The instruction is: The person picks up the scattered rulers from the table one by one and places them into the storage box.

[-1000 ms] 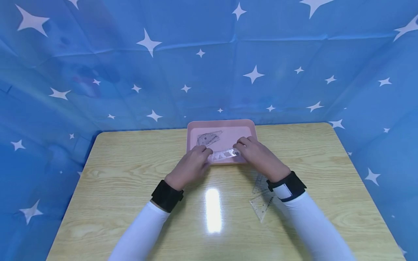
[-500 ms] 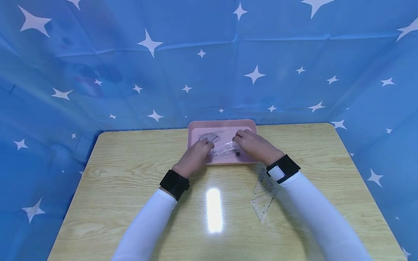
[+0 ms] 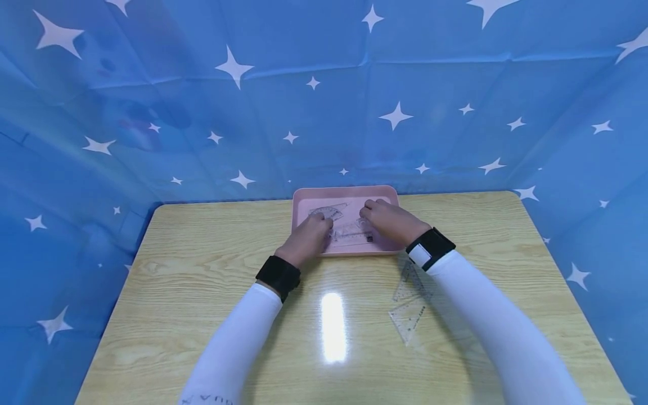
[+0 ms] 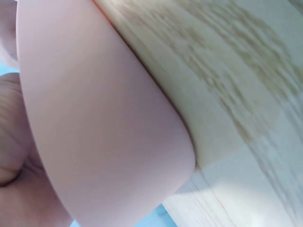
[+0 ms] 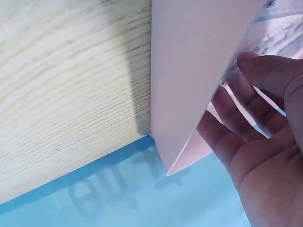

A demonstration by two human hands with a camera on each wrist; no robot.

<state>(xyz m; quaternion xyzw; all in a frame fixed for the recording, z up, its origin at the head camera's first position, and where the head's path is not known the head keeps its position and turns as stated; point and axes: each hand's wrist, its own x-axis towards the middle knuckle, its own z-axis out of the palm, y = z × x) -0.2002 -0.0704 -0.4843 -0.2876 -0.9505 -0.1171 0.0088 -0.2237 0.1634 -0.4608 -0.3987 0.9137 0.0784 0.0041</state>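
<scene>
Both hands are inside a shallow pink tray (image 3: 354, 193) at the back of the table. A clear plastic ruler (image 3: 346, 229) spans the gap between them, low over the tray floor. My left hand (image 3: 307, 239) pinches its left end with curled fingers, and my right hand (image 3: 388, 221) pinches the right end. In the right wrist view, the thumb and forefinger of the right hand (image 5: 265, 113) meet at the clear plastic. Just in front lies another clear ruler (image 3: 350, 240) with a dark square mark. Behind the left fingers lies a clear protractor (image 3: 330, 212).
Two clear set squares lie on the wooden table (image 3: 202, 270) near the right forearm, one set square (image 3: 407, 282) behind the other set square (image 3: 408, 320). A blue star-patterned cloth (image 3: 273, 112) hangs close behind the tray and round the sides.
The ruler between the hands has been lowered and moved back, uncovering the ruler with the dark mark. Both hands have shifted slightly farther back in the tray.
</scene>
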